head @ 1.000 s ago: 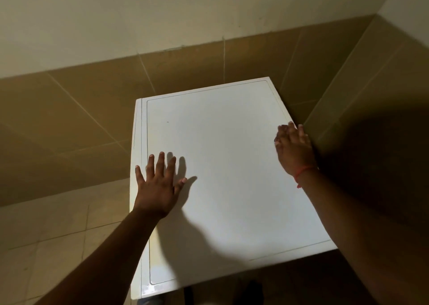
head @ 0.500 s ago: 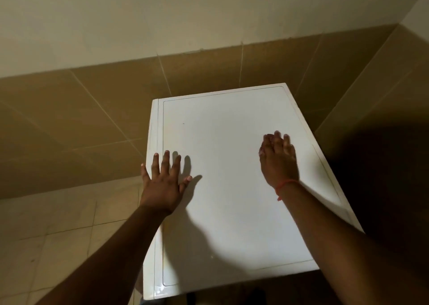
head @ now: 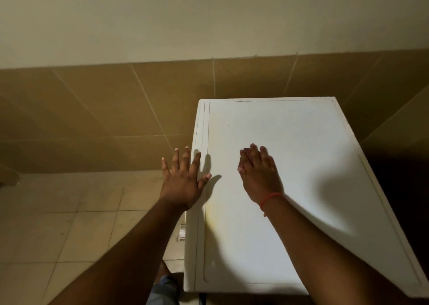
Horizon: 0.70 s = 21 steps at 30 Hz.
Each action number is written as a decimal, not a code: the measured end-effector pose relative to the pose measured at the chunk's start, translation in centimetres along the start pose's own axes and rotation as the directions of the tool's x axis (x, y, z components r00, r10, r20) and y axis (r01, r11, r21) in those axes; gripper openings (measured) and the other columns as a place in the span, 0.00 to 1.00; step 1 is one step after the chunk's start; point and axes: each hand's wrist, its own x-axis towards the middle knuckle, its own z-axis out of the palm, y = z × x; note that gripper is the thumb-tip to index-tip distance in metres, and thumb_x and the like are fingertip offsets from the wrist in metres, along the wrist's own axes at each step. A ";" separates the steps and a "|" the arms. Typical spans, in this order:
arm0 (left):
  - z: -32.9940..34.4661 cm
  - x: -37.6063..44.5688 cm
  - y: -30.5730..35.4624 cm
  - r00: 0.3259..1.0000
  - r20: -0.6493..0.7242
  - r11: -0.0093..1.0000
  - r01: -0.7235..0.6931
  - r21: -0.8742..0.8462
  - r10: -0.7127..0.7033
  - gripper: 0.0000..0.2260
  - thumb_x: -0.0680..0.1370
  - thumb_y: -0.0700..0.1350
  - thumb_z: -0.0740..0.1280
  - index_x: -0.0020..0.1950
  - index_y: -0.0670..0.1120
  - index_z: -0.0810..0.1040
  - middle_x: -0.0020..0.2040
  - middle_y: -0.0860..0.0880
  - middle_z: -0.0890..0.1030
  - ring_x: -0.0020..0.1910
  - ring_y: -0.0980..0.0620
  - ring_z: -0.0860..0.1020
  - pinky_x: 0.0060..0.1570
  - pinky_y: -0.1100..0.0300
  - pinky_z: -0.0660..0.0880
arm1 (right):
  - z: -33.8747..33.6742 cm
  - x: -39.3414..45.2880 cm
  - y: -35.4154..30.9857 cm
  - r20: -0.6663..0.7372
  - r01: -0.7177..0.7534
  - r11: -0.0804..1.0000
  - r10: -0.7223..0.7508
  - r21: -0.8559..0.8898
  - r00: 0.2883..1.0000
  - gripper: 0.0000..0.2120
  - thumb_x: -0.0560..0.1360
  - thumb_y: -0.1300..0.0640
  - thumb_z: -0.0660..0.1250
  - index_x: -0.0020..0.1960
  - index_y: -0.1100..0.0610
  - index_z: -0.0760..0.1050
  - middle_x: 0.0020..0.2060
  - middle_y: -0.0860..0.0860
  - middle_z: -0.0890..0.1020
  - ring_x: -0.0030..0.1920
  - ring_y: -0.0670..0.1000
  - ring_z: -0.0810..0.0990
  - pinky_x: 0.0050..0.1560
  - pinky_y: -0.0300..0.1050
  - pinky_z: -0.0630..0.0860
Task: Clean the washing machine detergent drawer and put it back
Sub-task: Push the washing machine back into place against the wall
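We look down on the flat white top of the washing machine (head: 278, 188), which stands in a corner with brown wall tiles (head: 104, 109) behind it and a pale wall (head: 209, 14) higher up. Our left hand (head: 182, 181) is at the left edge of the top, about halfway along it. Its fingers (head: 185, 159) are straight and spread wide, and they hold nothing. The thumb and the first finger lie over the white edge, and the other fingers stick out past it, over the tiles. We cannot tell if the palm is pressing down or just hanging above the edge. Our right hand (head: 257, 172) is on the top too, near the left hand and nearer the left edge than the right edge. Its fingers are straight and close together, laid flat, and they hold nothing. A thin red string (head: 270, 199) goes round the right wrist. Both hands throw dark shadows on the white top. The detergent drawer cannot be seen from up here; only the top of the machine shows, not its front. Down the left side of the machine a small white part (head: 182, 231) sticks out, but it is too small to tell what it is. The floor (head: 58, 223) to the left has light square tiles.
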 end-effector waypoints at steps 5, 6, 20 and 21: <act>0.4 -0.9 -1.5 0.999 0.021 1.000 0.027 0.009 -0.027 0.35 0.77 0.67 0.34 0.80 0.52 0.45 0.80 0.43 0.44 0.78 0.39 0.40 0.73 0.33 0.42 | 0.1 0.0 -4.7 0.055 0.355 0.935 -0.356 0.023 0.933 0.26 0.82 0.47 0.53 0.78 0.51 0.58 0.78 0.54 0.59 0.78 0.62 0.55 0.74 0.60 0.60; 0.5 -1.2 -1.7 0.999 0.024 0.999 0.033 0.005 -0.033 0.35 0.76 0.68 0.34 0.80 0.52 0.45 0.80 0.43 0.44 0.78 0.39 0.40 0.73 0.33 0.42 | 0.0 0.2 -5.3 0.053 0.292 0.956 -0.293 0.039 0.955 0.25 0.82 0.47 0.53 0.78 0.51 0.58 0.79 0.54 0.58 0.78 0.62 0.55 0.74 0.60 0.60; 1.7 -2.3 -4.1 0.993 0.024 0.992 0.120 -0.048 -0.119 0.35 0.77 0.68 0.34 0.80 0.53 0.44 0.80 0.44 0.43 0.78 0.40 0.39 0.73 0.34 0.42 | 0.5 2.6 -9.3 0.078 0.442 0.895 -0.446 0.058 0.892 0.25 0.83 0.49 0.51 0.79 0.49 0.55 0.80 0.52 0.55 0.79 0.60 0.51 0.76 0.59 0.56; 1.8 -2.1 -4.6 0.992 0.029 0.991 0.122 -0.050 -0.121 0.35 0.77 0.68 0.34 0.80 0.53 0.44 0.80 0.44 0.43 0.78 0.40 0.39 0.73 0.34 0.42 | 0.5 3.3 -9.2 0.080 0.390 0.919 -0.393 0.049 0.916 0.25 0.83 0.48 0.50 0.79 0.49 0.54 0.79 0.53 0.55 0.79 0.60 0.51 0.76 0.59 0.57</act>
